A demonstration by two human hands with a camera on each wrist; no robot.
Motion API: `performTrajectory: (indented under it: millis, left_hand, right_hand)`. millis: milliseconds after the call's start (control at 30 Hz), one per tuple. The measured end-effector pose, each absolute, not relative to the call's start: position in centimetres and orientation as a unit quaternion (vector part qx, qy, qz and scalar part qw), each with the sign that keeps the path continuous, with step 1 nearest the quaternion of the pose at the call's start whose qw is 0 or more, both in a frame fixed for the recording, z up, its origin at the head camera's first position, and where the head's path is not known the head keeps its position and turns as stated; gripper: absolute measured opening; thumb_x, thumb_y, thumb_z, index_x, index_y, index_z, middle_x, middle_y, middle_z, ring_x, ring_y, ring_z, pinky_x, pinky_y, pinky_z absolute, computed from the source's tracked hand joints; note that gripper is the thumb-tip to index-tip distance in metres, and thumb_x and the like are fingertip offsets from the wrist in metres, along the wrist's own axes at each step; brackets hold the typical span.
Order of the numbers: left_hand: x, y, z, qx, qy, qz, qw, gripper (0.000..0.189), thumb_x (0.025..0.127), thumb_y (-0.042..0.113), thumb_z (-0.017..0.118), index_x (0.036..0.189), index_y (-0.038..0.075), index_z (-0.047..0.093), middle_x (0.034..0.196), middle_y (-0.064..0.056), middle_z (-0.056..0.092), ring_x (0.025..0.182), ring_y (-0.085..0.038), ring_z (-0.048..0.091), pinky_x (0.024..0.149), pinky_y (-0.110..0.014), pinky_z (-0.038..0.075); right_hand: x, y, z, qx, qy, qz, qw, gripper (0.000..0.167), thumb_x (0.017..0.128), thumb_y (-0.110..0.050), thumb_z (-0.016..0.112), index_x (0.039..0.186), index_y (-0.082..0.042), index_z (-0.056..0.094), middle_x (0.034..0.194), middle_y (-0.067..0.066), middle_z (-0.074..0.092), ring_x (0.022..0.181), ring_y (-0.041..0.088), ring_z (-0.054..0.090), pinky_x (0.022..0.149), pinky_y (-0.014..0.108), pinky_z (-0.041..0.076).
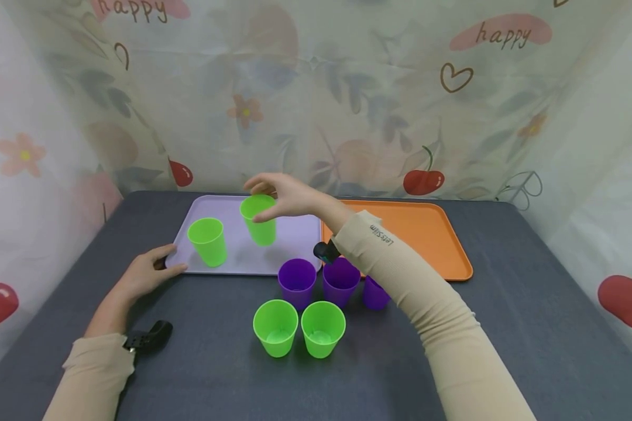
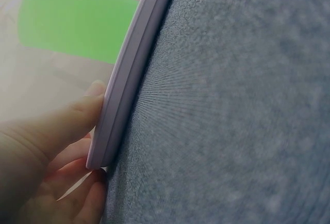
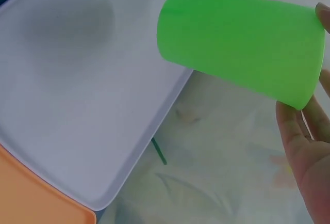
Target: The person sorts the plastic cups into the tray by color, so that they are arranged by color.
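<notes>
My right hand (image 1: 289, 196) holds a green cup (image 1: 263, 229) by its rim, over the lavender tray (image 1: 296, 248). In the right wrist view the fingertips and thumb lie around the rim of this cup (image 3: 237, 48), whose base points toward the tray. Another green cup (image 1: 210, 245) stands on the tray's left side. My left hand (image 1: 141, 273) grips the tray's near left corner; the left wrist view shows the thumb on the tray's rim (image 2: 126, 69) and the fingers at its outer side.
Two green cups (image 1: 275, 327) stand side by side near me. Behind them are a purple cup (image 1: 297, 286), a second (image 1: 340, 283), and a third (image 1: 375, 295) partly hidden by my right sleeve. An orange tray (image 1: 411, 231) adjoins the lavender one. A patterned curtain (image 1: 316, 117) hangs behind the table.
</notes>
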State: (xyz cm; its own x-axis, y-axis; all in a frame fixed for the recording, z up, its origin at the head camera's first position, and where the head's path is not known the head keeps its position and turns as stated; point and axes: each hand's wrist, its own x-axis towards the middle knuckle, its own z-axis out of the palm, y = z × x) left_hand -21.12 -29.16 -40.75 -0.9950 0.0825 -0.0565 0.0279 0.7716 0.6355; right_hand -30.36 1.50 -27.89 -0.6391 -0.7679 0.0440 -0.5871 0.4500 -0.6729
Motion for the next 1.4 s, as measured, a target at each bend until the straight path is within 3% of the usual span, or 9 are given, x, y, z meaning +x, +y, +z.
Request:
performTrajectory:
  millis: [267,633,1133,1400]
  left_hand:
    - [-21.0,-29.2,-40.6,0.023,0.941,0.334,0.043,0.075,0.089,0.035,0.062,0.139,-0.01,0.032,0.139,-0.038,0.034,0.126,-0.049,0.04,0.101,-0.056,0.036]
    - [-21.0,-29.2,-40.8,0.025,0.94,0.338,0.041,0.075,0.088,0.035,0.063,0.14,-0.01,0.032,0.14,-0.037,0.034,0.127,-0.048,0.039,0.102,-0.056,0.036]
    - [-21.0,-29.2,-40.7,0.023,0.941,0.335,0.042,0.075,0.088,0.037,0.062,0.14,-0.009,0.032,0.14,-0.037,0.034,0.126,-0.048,0.04,0.101,-0.056,0.036]
    - [-21.0,-29.1,-40.6,0.023,0.94,0.339,0.045,0.075,0.089,0.036,0.062,0.14,-0.009,0.032,0.141,-0.037,0.033,0.127,-0.048,0.039,0.102,-0.057,0.035]
  right_hand:
    - [-30.9,0.2,-28.8,-0.411,0.834,-0.339,0.14,0.063,0.074,-0.014,0.078,0.13,-0.005,0.049,0.13,0.014,0.057,0.122,0.023,0.053,0.105,0.028,0.039]
    - [-31.2,-0.8,-29.6,-0.423,0.837,-0.302,0.173,0.058,0.079,-0.018,0.075,0.13,-0.008,0.049,0.136,0.01,0.053,0.13,0.021,0.048,0.108,0.028,0.036]
    - [-31.8,-1.0,-30.2,-0.438,0.833,-0.277,0.194,0.059,0.076,-0.015,0.077,0.129,-0.008,0.051,0.135,0.007,0.055,0.127,0.019,0.049,0.107,0.026,0.037]
    - [-31.9,-1.3,-30.3,-0.441,0.829,-0.277,0.207,0.057,0.076,-0.012,0.076,0.128,-0.007,0.051,0.134,0.007,0.055,0.128,0.02,0.049,0.107,0.032,0.038]
